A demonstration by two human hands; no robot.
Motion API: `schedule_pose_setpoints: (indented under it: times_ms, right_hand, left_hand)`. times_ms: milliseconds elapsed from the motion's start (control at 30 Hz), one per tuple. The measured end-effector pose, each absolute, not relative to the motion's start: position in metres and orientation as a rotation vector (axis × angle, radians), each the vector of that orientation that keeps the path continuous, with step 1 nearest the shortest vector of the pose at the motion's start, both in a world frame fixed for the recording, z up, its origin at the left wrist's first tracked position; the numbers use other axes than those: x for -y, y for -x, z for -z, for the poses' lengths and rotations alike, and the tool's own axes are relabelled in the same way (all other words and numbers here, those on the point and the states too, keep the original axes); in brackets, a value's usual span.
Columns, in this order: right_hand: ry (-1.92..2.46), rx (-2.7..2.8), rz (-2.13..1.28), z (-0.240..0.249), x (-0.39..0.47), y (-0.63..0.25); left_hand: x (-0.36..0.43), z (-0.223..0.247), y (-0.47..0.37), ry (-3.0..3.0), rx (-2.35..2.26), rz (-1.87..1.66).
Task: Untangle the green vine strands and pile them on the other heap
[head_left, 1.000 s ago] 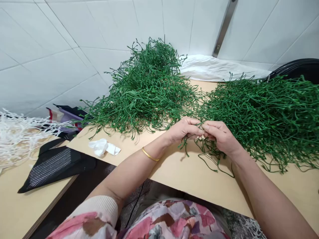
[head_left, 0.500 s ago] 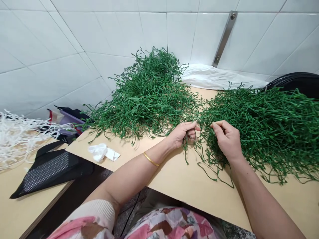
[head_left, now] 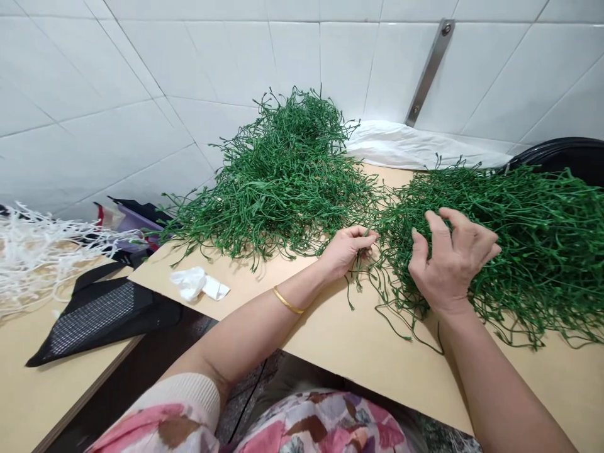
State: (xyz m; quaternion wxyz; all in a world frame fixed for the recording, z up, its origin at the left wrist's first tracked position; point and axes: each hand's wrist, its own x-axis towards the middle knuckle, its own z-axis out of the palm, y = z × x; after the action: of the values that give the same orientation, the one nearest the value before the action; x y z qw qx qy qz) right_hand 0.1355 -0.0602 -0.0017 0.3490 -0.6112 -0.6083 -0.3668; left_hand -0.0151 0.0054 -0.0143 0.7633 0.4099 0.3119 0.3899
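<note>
Two heaps of thin green cords with small knotted ends lie on the tan board (head_left: 349, 333). The left heap (head_left: 283, 176) rises against the tiled wall; the right heap (head_left: 528, 233) spreads toward the right edge. Between them my left hand (head_left: 346, 251) pinches a few green cords, whose ends dangle below the fingers. My right hand (head_left: 453, 258) is over the near left part of the right heap, fingers spread and curved, with nothing seen between them. Loose cords trail on the board between my forearms.
A crumpled white tissue (head_left: 191, 283) lies left of my left forearm. Further left are a black mesh piece (head_left: 94, 314) and a pile of white cords (head_left: 42, 258). White cloth (head_left: 391, 145) lies along the wall, and a black round object (head_left: 561, 154) stands at the back right.
My right hand has opened from a pinch and moved slightly right over the right heap. My left hand keeps its grip in nearly the same place.
</note>
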Motion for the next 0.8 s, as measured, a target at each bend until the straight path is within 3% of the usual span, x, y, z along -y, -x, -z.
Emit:
schedule_pose_setpoints:
  times_ms: [167, 467, 700, 800]
  right_hand:
    - [1.318, 1.875, 0.640, 0.007, 0.064, -0.114]
    - [1.542, 1.703, -0.362, 0.009, 0.061, -0.108]
    - [1.698, 2.001, 0.115, -0.002, 0.063, -0.111]
    - [1.687, 2.062, 0.081, -0.002, 0.062, -0.113]
  left_hand:
    - [-0.003, 0.015, 0.015, -0.875, -0.582, -0.811]
    - [-0.001, 0.018, 0.017, -0.990, -0.471, -0.793]
    - [0.003, 0.012, 0.016, -1.155, -0.552, -0.855]
    - [0.003, 0.012, 0.015, -1.103, -0.556, -0.862]
